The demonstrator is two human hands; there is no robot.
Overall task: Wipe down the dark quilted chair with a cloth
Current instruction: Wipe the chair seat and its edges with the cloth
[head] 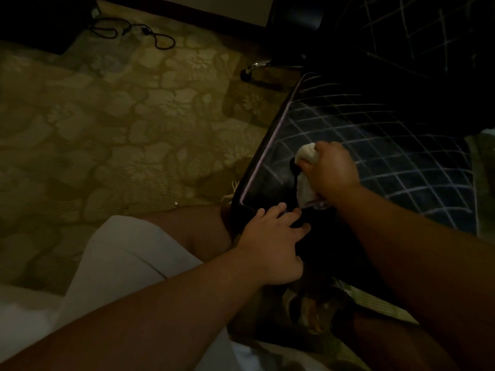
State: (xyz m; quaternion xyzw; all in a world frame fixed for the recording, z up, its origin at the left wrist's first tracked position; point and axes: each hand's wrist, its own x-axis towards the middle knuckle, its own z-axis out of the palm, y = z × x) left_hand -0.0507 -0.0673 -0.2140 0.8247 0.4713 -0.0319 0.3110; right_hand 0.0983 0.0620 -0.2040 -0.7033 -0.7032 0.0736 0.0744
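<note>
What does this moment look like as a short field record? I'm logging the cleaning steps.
right hand: grips a bunched white cloth, pressing it on the seat
left hand: fingers spread, resting on the seat's front corner
chair seat: dark, quilted with pale diamond stitching
chair back: same quilting, upper right
floor: patterned carpet, black cable lying at top left
lighting: dim

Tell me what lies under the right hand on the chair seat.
A white cloth bunched in the right hand, pressed on the quilted seat. The seat patch beneath the cloth is covered.
</note>
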